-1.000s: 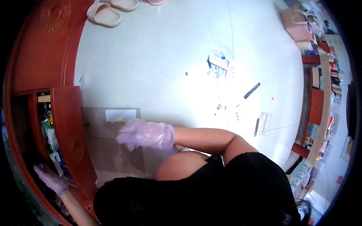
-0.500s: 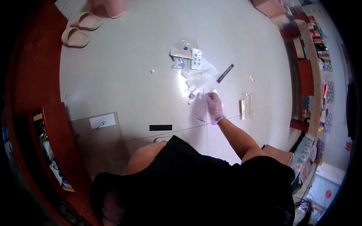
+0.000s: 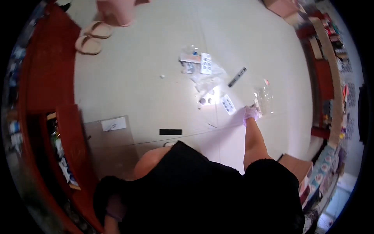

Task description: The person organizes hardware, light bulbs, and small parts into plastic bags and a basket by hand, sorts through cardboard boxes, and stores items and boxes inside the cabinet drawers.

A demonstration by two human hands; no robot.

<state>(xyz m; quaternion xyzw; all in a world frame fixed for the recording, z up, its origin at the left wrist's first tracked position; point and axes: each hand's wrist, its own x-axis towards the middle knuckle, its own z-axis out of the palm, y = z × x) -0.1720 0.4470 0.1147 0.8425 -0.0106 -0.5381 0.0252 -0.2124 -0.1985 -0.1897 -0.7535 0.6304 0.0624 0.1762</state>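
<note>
My right hand (image 3: 251, 113), in a thin pale purple glove, reaches down to the floor at the right. Its fingers are closed on a narrow beige box (image 3: 256, 103), partly hidden by them. Just beyond lies a clear plastic package (image 3: 265, 98). Left of the hand is a white card with dark marks (image 3: 228, 104). A second marked card (image 3: 206, 63) lies farther up, beside crumpled clear wrapping (image 3: 209, 80). My left hand (image 3: 116, 207) is dim at the lower left beside my black clothing; its fingers cannot be made out.
On the tiles are a dark printed strip (image 3: 237, 77), a plain black strip (image 3: 170, 132) and a transparent brown sheet (image 3: 105, 144) bearing a white paper. Slippers (image 3: 89, 45) stand by red-brown furniture (image 3: 50, 74) at left. A cardboard box (image 3: 294, 165) sits near my right elbow.
My right hand has moved right, from the marked card to the narrow beige box, uncovering the card. The view has shifted slightly, and my left hand shows a little more.
</note>
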